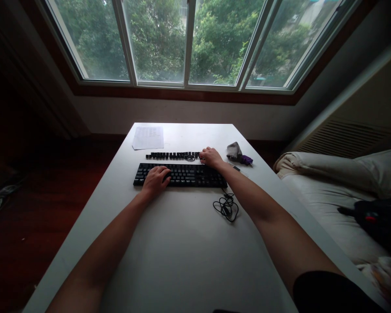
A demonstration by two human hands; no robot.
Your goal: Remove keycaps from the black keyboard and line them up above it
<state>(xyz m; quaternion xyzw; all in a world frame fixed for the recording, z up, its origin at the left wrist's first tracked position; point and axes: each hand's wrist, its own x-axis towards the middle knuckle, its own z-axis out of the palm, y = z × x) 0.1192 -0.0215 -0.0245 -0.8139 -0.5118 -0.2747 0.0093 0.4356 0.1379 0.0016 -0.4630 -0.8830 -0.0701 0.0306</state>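
A black keyboard [185, 175] lies across the white table. My left hand [156, 177] rests on its left half, fingers stretched over the keys and holding nothing. Behind the keyboard, loose black keycaps [169, 155] stand in a long row. At the row's right end is my right hand [210, 157], its fingers curled and drawn together; whatever sits between the fingertips is too small to make out. A thin ring-shaped tool [190, 159] lies by the row, left of that hand. The keyboard's coiled black cable [227, 208] is on the table near my right forearm.
Printed paper [148, 138] lies at the table's back left. A grey cloth [233, 151] and a purple bundle [246, 160] are at the back right, near a small dark-ended item [236, 168]. A bed [319, 204] stands to the right; a window [189, 43] is ahead.
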